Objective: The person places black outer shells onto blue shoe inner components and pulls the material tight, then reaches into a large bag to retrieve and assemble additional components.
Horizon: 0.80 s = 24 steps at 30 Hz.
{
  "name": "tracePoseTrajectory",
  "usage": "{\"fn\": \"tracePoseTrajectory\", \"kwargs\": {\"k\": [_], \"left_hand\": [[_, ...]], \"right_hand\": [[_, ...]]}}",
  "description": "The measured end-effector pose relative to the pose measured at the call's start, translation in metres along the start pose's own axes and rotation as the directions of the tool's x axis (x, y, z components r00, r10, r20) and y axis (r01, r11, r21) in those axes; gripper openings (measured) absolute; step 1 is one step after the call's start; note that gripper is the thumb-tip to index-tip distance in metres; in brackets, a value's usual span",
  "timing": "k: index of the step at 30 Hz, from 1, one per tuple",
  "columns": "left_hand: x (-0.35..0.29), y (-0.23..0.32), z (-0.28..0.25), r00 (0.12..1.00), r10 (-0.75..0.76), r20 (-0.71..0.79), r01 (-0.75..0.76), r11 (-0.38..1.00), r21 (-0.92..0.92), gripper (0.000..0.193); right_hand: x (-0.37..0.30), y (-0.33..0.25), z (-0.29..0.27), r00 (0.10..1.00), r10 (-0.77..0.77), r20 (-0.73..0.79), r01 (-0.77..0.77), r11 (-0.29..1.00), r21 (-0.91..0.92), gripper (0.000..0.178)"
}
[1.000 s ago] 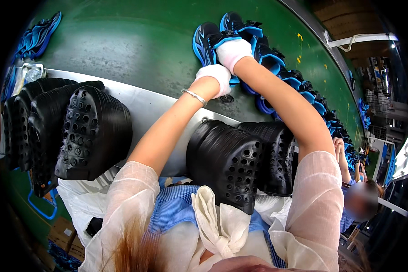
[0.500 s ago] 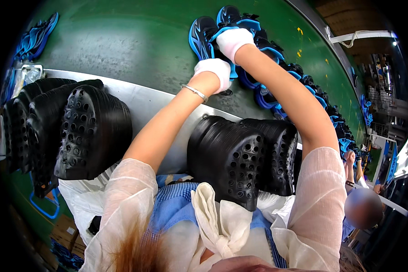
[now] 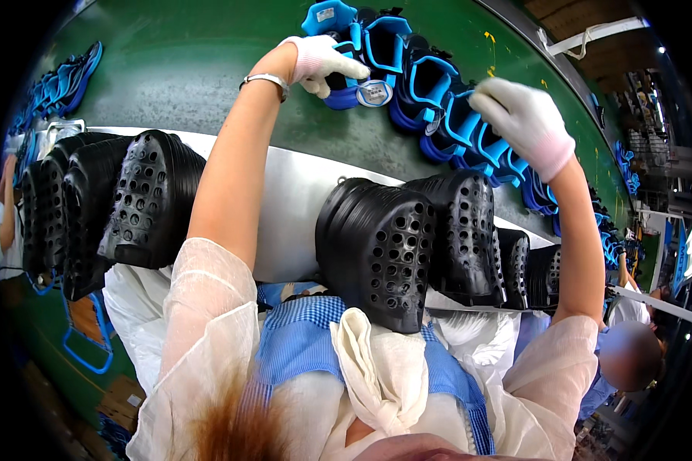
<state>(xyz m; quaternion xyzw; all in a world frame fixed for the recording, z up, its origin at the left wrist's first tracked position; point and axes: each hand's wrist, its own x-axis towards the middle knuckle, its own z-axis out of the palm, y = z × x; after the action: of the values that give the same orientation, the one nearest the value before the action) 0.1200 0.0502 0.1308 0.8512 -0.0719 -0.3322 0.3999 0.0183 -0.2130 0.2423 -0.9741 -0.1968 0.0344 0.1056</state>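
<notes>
Shoes [image 3: 409,115], black and blue, stood in a row on the green table [image 3: 207,84], heels toward the person. The left hand [image 3: 323,65], fingers parted, was at the end shoe [image 3: 341,98], just beside an oval tag [image 3: 374,93]; no grip showed, and contact could not be told. The right hand [image 3: 527,123] was half curled by the row; whether it held anything could not be told. The step in hand seemed to be handling the row's end; a firm hold there would probably call for closing the left fingers on the shoe, clear of the tag.

Left fingers [image 3: 350,68] — parted, right fingers [image 3: 494,97] curled
</notes>
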Motion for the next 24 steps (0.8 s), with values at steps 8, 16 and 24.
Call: {"fn": "tracePoseTrajectory", "kwargs": {"k": [8, 16, 24], "left_hand": [[-0.003, -0.018, 0.002, 1.0, 0.006, -0.011, -0.004, 0.992, 0.128, 0.047], [0.007, -0.035, 0.036, 0.532, 0.477, -0.7, 0.366, 0.616, 0.697, 0.043], [0.043, -0.012, 0.062, 0.658, 0.629, -0.414, -0.198, 0.675, 0.711, 0.067]], "right_hand": [[-0.073, 0.009, -0.007, 0.998, 0.053, -0.015, -0.054, 0.994, -0.098, 0.02], [-0.22, 0.036, -0.04, 0.762, 0.502, -0.41, -0.553, 0.833, -0.009, 0.015], [-0.347, 0.058, -0.03, 0.468, 0.68, -0.565, -0.84, 0.542, -0.043, 0.019]]}}
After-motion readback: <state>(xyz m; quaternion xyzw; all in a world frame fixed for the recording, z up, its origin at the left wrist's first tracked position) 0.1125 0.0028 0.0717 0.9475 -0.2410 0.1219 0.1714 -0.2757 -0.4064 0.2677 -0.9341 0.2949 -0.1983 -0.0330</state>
